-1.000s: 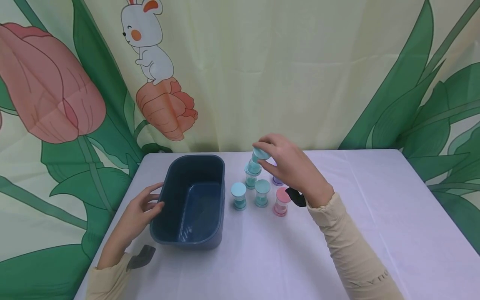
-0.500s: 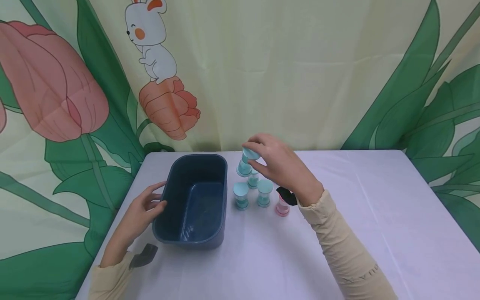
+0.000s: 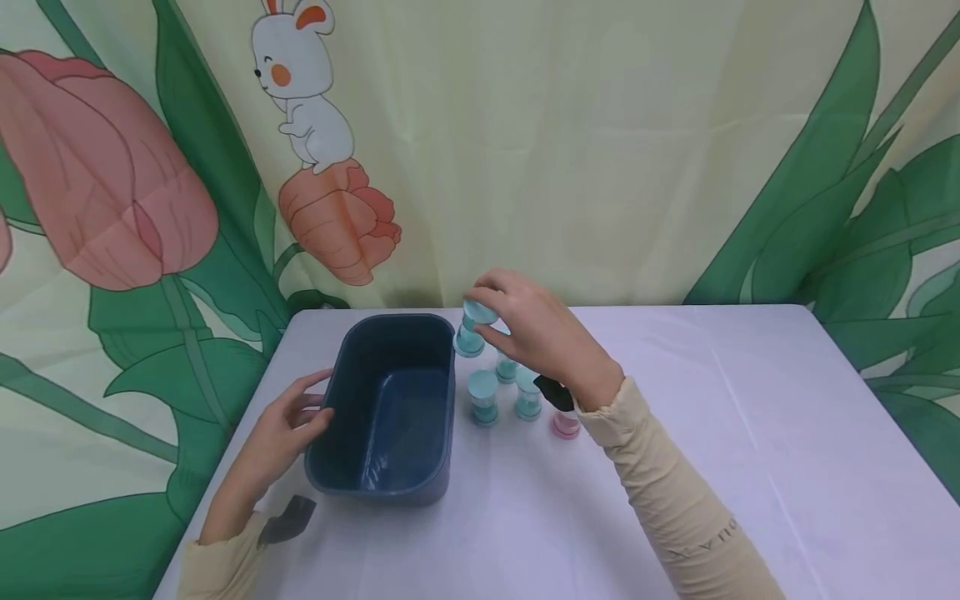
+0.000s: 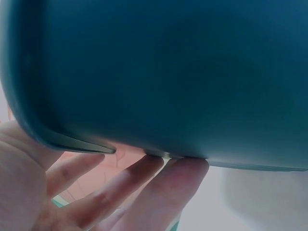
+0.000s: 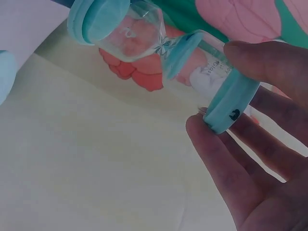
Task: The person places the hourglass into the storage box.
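Note:
My right hand [image 3: 538, 329] pinches a teal sand timer [image 3: 470, 342] by its upper cap, lifted beside the bin's far right corner. In the right wrist view thumb and fingers grip one cap, and the glass of the sand timer [image 5: 137, 31] slants away to the upper left. My left hand [image 3: 279, 429] rests against the left side of a dark blue bin [image 3: 442, 454]. From the left wrist, its fingers [image 4: 168, 187] show extended, tips touching the outside of the bin [image 4: 159, 86].
Right of the bin stand several teal sand timers, one nearest the bin [image 3: 483, 398], another sand timer [image 3: 528, 402] beside it. A pink sand timer [image 3: 566, 426] is partly covered by my right wrist. A printed curtain [image 3: 570, 167] hangs behind the white-covered table [image 3: 675, 467].
My right hand has carried the teal sand timer left, from the group toward the bin. My left hand keeps its place at the bin. The purple sand timer is now hidden.

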Tool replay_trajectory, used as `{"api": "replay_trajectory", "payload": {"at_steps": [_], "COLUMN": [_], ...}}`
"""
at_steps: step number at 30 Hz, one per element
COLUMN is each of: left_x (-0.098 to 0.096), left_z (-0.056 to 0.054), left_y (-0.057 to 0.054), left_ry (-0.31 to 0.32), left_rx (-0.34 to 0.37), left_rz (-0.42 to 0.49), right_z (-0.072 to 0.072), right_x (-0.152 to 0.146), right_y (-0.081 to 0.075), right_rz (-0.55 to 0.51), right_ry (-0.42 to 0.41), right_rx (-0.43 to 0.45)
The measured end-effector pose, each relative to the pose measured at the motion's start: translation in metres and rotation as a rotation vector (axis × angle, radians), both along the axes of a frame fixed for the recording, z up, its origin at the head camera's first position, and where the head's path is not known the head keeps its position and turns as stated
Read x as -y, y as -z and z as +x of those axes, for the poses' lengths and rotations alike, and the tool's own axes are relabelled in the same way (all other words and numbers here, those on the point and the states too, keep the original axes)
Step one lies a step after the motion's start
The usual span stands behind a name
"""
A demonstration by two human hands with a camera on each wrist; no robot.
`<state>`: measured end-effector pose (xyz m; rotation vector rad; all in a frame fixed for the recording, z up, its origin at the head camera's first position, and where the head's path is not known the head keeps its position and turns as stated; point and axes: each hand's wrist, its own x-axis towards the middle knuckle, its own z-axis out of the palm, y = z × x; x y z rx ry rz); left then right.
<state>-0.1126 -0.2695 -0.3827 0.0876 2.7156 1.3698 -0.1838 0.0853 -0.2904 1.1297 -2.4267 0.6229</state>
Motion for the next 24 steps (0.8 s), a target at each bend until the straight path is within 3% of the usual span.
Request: {"api": "replay_trajectory", "payload": {"at_steps": [24], "left_x": [0.000], "left_z": [0.001], "left_y": [0.001], "left_ry": [-0.016], "left_rx": [-0.001], "left_rz": [0.016], "right_z": [-0.016], "right_x": [0.043], "right_y": [0.003], "right_rz": [0.019], "right_ry": [-0.044], "right_rx": [0.006]}}
